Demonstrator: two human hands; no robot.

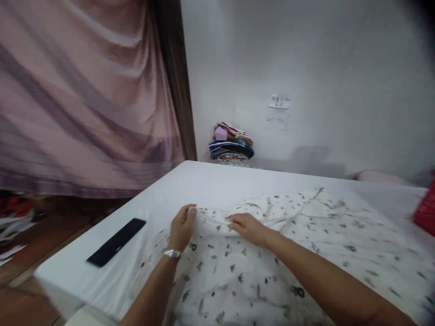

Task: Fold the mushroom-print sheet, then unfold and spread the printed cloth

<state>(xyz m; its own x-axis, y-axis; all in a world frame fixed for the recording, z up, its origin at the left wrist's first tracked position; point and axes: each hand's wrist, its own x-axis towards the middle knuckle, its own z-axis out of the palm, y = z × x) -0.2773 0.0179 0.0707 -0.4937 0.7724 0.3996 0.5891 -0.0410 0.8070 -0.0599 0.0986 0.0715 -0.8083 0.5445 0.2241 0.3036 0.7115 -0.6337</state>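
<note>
A thin white cloth point(234, 271) printed with small dark and green figures lies spread and wrinkled over the white table. My left hand point(182, 226), with a silvery band at the wrist, pinches its far edge. To the right, my right hand point(248, 226) has its fingers closed on the same cloth, which is slightly raised between the two hands. Beyond my right hand the fabric is bunched in folds. A flat black rectangular object point(117, 242) rests on the table, left of the cloth.
The white table point(200, 176) reaches toward a pale wall with paper notes point(279, 102). Folded textiles point(231, 142) are stacked behind its far edge. A pink curtain point(88, 99) hangs at the left. Something red point(425, 210) stands at the right edge.
</note>
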